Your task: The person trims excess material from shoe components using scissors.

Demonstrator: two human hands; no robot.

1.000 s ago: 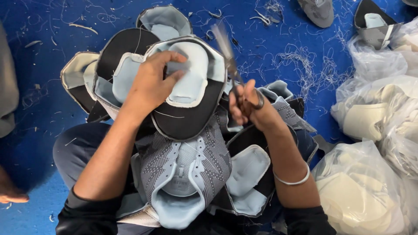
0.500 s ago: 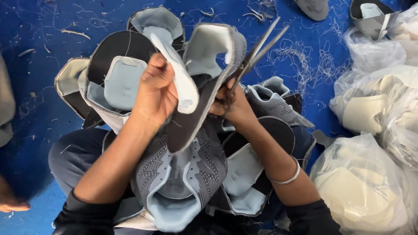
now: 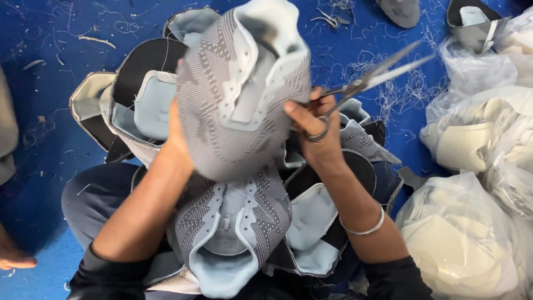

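- Above the lap, from the head view: grey knitted shoe upper (image 3: 239, 94) lifted, gripped from behind by left hand (image 3: 176, 139).
- Right hand (image 3: 316, 139) closed around scissors (image 3: 372, 78), blades pointing away.
- Loose threads (image 3: 361, 61) on blue floor (image 3: 50, 139); pile of uppers (image 3: 233, 222) on lap, apparently waiting.

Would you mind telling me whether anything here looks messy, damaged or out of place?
Loose thread clippings lie scattered over the blue floor, thickest beyond the scissors in the right hand. The shoe upper that the left hand holds shows no damage.
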